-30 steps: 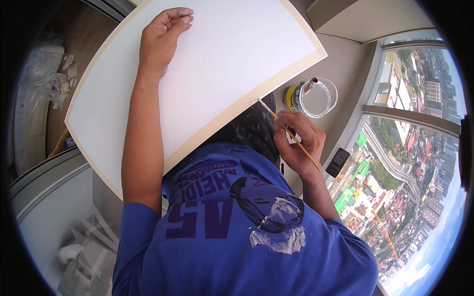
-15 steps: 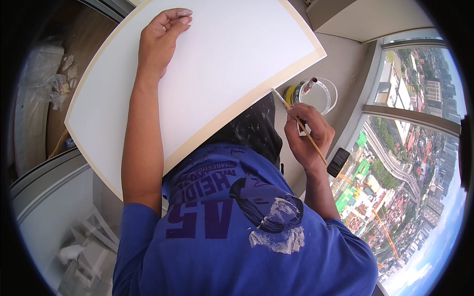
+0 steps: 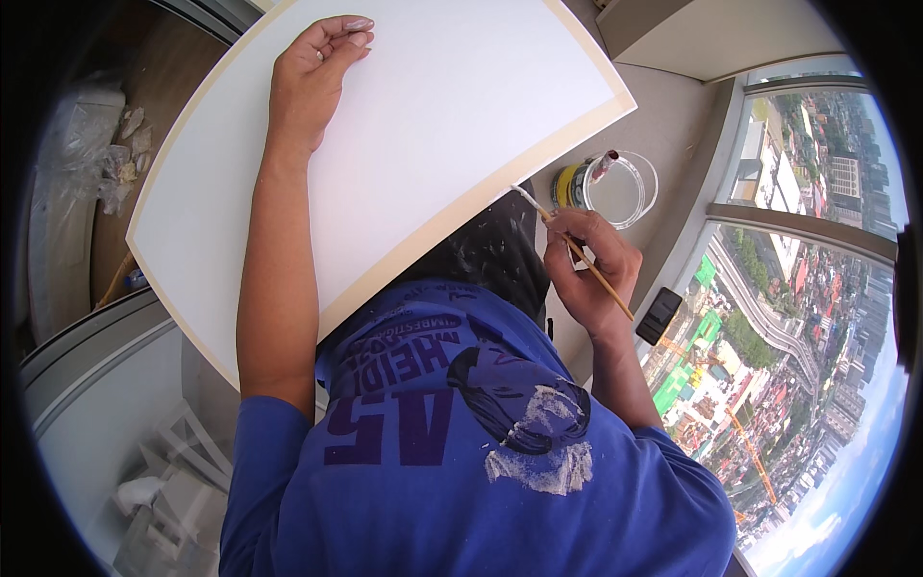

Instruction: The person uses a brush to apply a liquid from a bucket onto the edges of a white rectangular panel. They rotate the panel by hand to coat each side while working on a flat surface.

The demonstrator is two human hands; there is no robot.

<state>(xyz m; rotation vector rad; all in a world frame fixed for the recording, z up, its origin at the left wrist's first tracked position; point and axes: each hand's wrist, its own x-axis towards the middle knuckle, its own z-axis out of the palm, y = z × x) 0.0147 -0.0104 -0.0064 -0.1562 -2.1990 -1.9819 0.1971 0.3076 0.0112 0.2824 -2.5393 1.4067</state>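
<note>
A large white panel (image 3: 452, 106) with curved edges and a cream border lies across my lap. My left hand (image 3: 312, 82) rests on it near the far edge, fingers curled in and thumb against the index finger. Whitish smears mark its fingertips, and I see nothing in it. My right hand (image 3: 594, 264) grips a slim paintbrush (image 3: 611, 292) with a wooden handle. White paint coats the bristles, whose tip touches the panel's near right edge.
Beyond my right hand, a paint bucket (image 3: 627, 199) with a wire handle stands on the floor, a dark-tipped object at its rim. A phone (image 3: 659, 316) sits by the window. Crumpled plastic (image 3: 96, 163) lies at the far left, and a white cabinet (image 3: 692, 38) at the far right.
My right hand has moved slightly left and nearer, drawing the brush tip along the panel's edge toward me. My left hand and the panel have stayed put.
</note>
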